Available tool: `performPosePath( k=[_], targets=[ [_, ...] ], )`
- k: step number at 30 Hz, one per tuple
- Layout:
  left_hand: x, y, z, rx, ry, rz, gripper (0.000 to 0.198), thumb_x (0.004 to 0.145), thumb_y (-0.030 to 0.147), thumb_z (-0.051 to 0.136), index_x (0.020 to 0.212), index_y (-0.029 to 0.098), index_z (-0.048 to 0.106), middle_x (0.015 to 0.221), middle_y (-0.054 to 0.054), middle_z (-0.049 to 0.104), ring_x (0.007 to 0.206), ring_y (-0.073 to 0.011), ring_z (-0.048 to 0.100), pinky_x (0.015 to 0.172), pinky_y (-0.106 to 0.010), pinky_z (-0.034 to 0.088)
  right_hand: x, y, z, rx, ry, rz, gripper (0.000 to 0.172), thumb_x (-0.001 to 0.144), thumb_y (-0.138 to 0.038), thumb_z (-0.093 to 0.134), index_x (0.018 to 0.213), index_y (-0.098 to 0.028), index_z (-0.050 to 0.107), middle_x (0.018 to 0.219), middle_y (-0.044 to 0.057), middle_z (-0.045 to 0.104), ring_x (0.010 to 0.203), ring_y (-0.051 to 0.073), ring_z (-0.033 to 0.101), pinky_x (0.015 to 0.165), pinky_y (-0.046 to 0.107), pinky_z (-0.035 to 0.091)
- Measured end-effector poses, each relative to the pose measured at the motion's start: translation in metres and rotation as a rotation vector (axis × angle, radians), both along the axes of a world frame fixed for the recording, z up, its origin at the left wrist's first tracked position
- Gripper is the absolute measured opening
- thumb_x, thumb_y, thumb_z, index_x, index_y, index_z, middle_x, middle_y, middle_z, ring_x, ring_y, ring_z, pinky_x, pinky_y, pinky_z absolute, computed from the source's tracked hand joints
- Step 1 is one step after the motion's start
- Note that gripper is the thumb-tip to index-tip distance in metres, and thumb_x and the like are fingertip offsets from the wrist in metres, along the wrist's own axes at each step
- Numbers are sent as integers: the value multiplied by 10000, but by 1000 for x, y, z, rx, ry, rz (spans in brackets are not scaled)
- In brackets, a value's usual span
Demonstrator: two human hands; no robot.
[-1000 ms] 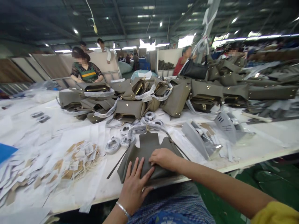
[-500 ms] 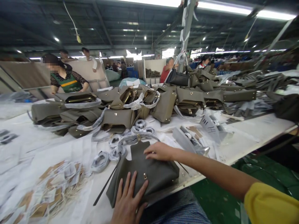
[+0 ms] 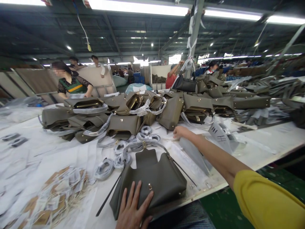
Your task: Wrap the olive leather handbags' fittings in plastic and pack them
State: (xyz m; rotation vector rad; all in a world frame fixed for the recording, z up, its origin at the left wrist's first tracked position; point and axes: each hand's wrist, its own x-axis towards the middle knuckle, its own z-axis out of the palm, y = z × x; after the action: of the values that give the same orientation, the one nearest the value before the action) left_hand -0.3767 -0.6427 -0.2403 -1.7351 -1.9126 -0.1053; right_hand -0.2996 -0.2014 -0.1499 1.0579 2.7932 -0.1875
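An olive-green handbag [image 3: 164, 181] lies at the table's front edge with its flap [image 3: 146, 158] turned back and a small gold clasp [image 3: 150, 186] on its front. My left hand [image 3: 134, 205] rests flat on it, fingers spread, left of the clasp. Beyond the bag, my right hand [image 3: 181, 132] reaches out over the table beside a grey sheet [image 3: 194, 152] and close to the corner of a standing bag [image 3: 170, 113]. Its fingers are bent together; anything in them is hidden. Several plastic-wrapped strap coils [image 3: 105, 168] lie left of and behind the bag.
A long row of olive bags [image 3: 124, 125] crosses the white table. Paper tags with strings [image 3: 59, 194] are heaped at the left. A white marked card [image 3: 218, 135] stands at the right. A co-worker in a green apron [image 3: 77, 85] is across the table; a pillar [image 3: 193, 38] rises behind.
My right hand has left the bag's flap and moved forward and right, past the grey sheet. My left hand stays on the bag. The view has shifted slightly.
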Motion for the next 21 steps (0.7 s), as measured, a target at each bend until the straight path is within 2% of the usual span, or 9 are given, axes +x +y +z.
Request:
performPosePath(
  k=[10,17,21],
  targets=[
    [6,-3,10,-25,-54,11,740,773,316,630,1431,384,299,1486,-92,377,1331,-343,381,1016,-508,374,-1,32,2,-62,-82,108,332,747,-349,675,1030,-184,736,976,46,736,866,191,664,713,200,457],
    [9,-3,15,-29,-46,18,737,780,300,620,1437,368,294,1508,-92,338,1335,-350,372,1027,-511,359,-11,13,-3,97,-125,163,196,735,-182,626,882,-192,754,1010,102,720,1010,260,633,786,273,456],
    [11,-4,16,-23,-71,10,740,778,287,620,1436,371,294,1511,-78,336,1337,-348,370,1035,-506,351,-14,10,-2,102,-162,158,145,790,-215,639,895,-160,723,998,101,707,984,233,636,804,300,477]
  ],
)
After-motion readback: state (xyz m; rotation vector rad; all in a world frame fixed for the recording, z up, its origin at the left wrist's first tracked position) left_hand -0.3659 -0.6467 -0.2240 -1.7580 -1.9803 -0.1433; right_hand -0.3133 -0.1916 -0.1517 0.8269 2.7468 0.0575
